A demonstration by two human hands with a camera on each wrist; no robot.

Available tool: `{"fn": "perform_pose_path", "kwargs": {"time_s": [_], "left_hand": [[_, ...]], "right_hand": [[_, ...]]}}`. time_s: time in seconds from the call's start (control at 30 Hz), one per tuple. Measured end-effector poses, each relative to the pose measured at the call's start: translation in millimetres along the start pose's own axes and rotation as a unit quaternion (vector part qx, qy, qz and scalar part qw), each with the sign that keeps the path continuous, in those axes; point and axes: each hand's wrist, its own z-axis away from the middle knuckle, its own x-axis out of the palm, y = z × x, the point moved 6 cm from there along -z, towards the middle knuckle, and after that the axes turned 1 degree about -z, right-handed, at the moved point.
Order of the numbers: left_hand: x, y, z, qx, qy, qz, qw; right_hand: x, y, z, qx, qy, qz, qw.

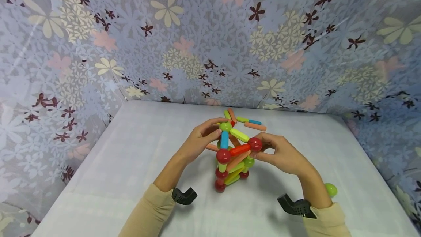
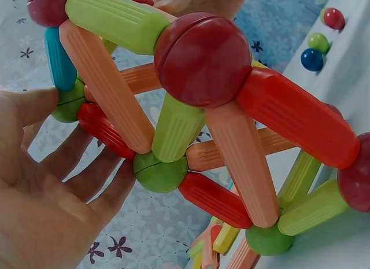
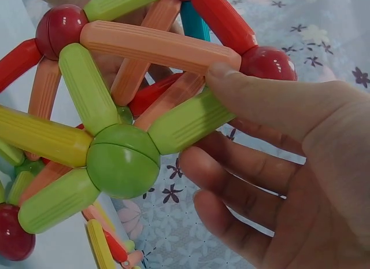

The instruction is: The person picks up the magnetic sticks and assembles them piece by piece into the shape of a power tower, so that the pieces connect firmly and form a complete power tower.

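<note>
A standing frame of coloured sticks and balls [image 1: 238, 150] rises from the table between both hands. My left hand [image 1: 200, 138] grips its upper left corner, thumb on a green ball [image 2: 68, 102] and fingers behind. From that ball a blue stick [image 1: 224, 140] leads to a red ball [image 1: 223, 156]. My right hand [image 1: 279, 153] is at the upper right corner beside another red ball [image 1: 254, 144]. In the right wrist view its thumb presses the end of an orange stick [image 3: 162, 46], while fingers curl behind a light green stick [image 3: 193, 121]. Lower joints are partly hidden behind sticks.
Loose sticks, among them an orange one [image 1: 255, 126] and a blue one [image 1: 254, 122], lie behind the frame on the white table [image 1: 158, 131]. A green ball [image 1: 330, 190] rests by the right forearm. A flower-patterned cloth [image 1: 210, 46] hangs behind the table.
</note>
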Motion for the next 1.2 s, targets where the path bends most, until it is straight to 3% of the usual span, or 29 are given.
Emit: {"fn": "perform_pose_path", "kwargs": {"time_s": [0.3,0.43,0.57,0.67,0.77,0.87,0.97,1.2], "left_hand": [[-0.6,-0.6,1.8,0.006,-0.002,-0.001,1.0000],[-0.7,0.8,1.2,0.010,-0.005,-0.002,0.9999],[-0.4,0.0,1.0,0.005,-0.008,-0.001,1.0000],[-0.7,-1.0,1.6,-0.001,-0.008,-0.005,1.0000],[-0.3,-0.7,2.1,-0.001,-0.006,-0.006,1.0000],[0.5,0.6,1.5,0.007,-0.008,-0.006,0.9999],[0.4,1.1,1.3,0.008,-0.010,-0.004,0.9999],[3.1,-4.0,-0.2,0.003,-0.018,-0.008,0.9998]], "right_hand": [[6.0,15.9,-0.9,0.033,-0.057,0.065,0.996],[6.8,31.7,-3.5,0.058,-0.092,0.046,0.993],[3.8,54.3,-9.3,0.054,-0.115,0.016,0.992],[0.0,76.2,-20.4,0.053,-0.087,0.032,0.994],[-5.3,95.4,-36.4,0.071,-0.016,0.090,0.993],[-13.7,109.9,-51.9,0.086,0.066,0.172,0.979],[-20.8,124.6,-65.5,0.103,0.111,0.233,0.961],[-16.2,155.3,-86.0,0.148,0.030,0.308,0.939]]}}
